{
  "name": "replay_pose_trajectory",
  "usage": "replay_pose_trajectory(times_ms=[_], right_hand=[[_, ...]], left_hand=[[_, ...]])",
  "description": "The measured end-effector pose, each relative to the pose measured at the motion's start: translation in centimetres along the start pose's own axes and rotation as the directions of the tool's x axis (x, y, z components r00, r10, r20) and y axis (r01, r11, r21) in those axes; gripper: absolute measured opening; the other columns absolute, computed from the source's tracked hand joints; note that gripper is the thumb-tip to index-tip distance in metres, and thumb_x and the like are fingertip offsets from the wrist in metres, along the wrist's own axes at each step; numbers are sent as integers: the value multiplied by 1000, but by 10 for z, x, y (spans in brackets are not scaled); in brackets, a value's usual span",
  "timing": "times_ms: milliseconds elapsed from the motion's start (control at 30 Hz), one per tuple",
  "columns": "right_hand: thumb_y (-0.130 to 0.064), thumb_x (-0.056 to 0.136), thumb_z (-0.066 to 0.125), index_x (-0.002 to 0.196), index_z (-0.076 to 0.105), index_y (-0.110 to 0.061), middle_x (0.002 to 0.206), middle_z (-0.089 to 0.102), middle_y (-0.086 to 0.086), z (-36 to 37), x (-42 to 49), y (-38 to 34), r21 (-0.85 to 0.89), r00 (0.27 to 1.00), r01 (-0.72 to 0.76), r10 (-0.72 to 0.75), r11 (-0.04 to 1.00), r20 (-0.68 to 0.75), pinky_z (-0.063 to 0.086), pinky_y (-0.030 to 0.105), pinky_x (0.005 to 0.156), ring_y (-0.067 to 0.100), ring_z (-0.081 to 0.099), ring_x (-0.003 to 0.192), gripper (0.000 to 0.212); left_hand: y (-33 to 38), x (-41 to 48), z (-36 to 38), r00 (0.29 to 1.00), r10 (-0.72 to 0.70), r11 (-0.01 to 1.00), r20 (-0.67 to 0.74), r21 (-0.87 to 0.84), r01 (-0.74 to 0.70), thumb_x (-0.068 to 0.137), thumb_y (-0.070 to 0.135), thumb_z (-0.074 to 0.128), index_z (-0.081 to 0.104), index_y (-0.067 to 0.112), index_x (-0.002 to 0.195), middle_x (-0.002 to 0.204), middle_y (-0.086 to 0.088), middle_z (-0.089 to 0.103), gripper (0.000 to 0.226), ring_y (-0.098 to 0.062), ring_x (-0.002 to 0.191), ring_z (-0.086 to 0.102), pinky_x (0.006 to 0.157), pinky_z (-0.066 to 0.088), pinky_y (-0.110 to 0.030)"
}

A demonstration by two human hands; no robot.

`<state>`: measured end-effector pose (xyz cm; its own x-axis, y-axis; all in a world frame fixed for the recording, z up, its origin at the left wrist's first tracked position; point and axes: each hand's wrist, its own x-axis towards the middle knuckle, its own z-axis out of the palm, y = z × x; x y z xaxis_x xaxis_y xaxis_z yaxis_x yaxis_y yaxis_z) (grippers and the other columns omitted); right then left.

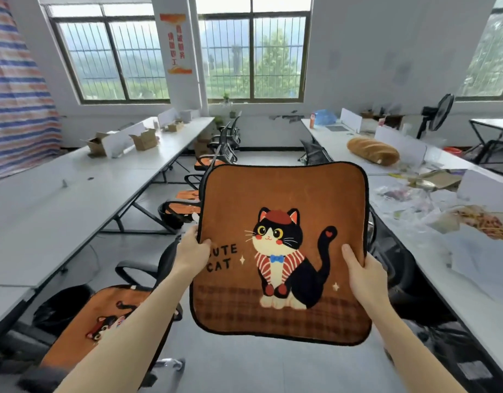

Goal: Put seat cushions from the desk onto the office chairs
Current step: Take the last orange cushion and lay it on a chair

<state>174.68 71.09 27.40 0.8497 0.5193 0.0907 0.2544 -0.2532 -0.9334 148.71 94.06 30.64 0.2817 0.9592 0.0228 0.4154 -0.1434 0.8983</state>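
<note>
- A brown seat cushion (281, 251) printed with a cat and the words "CUTE CAT" is held up in the air, printed face toward the camera, above the aisle between two long white counters.
- The cushion's left edge is gripped by the left hand (192, 251), with the thumb laid over the printed face and the fingers hidden behind.
- The right edge is gripped in the same way by the right hand (361, 273), thumb in front.
- A black office chair (137, 269) is seen at lower left, beside the left counter (60, 199); a second cat cushion (83, 321) is laid flat on its seat.
- Further along the same counter, more chairs are lined up, and orange cushions (182, 208) are seen on their seats.
- Another black chair (400, 268) is partly hidden behind the held cushion, close to the right counter (471, 279).
- Open cardboard boxes (144, 139) are set on the left counter.
- A bread-shaped pillow (372, 150) and loose plastic wrapping (409, 199) are spread on the right counter.
- A standing fan (440, 112) is placed beyond the right counter.
</note>
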Motion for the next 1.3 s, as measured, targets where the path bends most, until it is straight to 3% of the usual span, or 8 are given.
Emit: replay_pose_trajectory(times_ms=[133,333,433,567,767,933,1100,1300], right_hand=[[-57,99,47,126,64,-28,109,68,-7,26,101,-19,5,998,45,-45,999,33,50,49,99,23,64,106,43],[-46,103,44,133,60,-23,122,66,-3,80,232,-31,-45,990,103,-98,994,97,46,45,102,24,59,115,41],[-44,104,44,129,62,-22,115,67,-4,116,298,-35,-70,988,127,-120,989,98,46,40,92,22,61,109,38],[-42,105,42,127,60,-25,102,61,-10,166,389,-40,-69,989,131,-125,989,82,38,32,82,14,54,92,33],[-54,103,38,146,47,-22,139,58,-2,229,504,-48,-87,999,24,-20,996,44,42,49,109,25,52,130,54],[-44,106,39,142,50,-19,130,58,-4,273,604,-56,-128,1000,9,-9,992,-2,38,42,103,26,51,128,46],[-46,105,38,140,53,-21,131,63,0,309,706,-44,-138,999,-16,11,990,-39,42,43,102,27,55,123,45],[-37,107,43,135,56,-13,110,55,-5,353,856,-48,-74,999,-9,6,997,-37,35,34,91,28,54,121,39]], left_hand=[[15,83,35,998,-22,999,-52,-24,21,100,16,54,52,22,131,102,3,67,32,-15,83,63,63,49,-32],[22,201,78,990,-69,998,-121,-23,67,97,13,56,53,19,131,102,4,63,34,-10,82,60,73,48,-35],[22,268,101,988,-98,995,-119,-49,92,98,13,56,53,19,130,94,8,62,33,-11,80,60,70,47,-34],[26,377,127,992,-78,995,-95,-68,72,97,13,57,54,19,127,99,6,64,30,-13,84,61,73,48,-34],[46,523,158,996,-81,992,-39,-103,77,98,15,57,55,22,122,107,0,67,25,-23,95,64,88,55,-46],[70,639,198,999,-34,998,6,-54,35,100,16,56,54,24,125,106,2,63,27,-20,91,62,69,48,-32],[84,743,245,999,-43,998,20,-34,44,98,17,58,57,24,121,109,-1,66,23,-22,93,63,77,53,-36],[115,872,310,999,-38,999,-1,-33,38,99,16,57,55,17,128,101,2,66,29,-12,83,62,64,47,-29]])
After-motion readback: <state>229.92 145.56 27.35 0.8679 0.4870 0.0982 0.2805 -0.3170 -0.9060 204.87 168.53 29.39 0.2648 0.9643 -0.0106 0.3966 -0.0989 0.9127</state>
